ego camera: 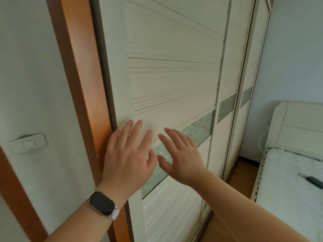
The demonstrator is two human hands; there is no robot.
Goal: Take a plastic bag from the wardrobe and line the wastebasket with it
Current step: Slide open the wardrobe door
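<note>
A white sliding wardrobe door with ribbed panels and a frosted glass strip fills the middle of the view and is closed. My left hand, with a dark watch on its wrist, lies flat on the door near its left edge, fingers spread. My right hand is flat against the door just to the right of it, over the glass strip, fingers apart. Neither hand holds anything. No plastic bag or wastebasket is in view.
An orange wooden frame borders the wardrobe on the left, beside a wall with a light switch. More wardrobe doors run off to the right. A white bed with a dark small object on it stands at right.
</note>
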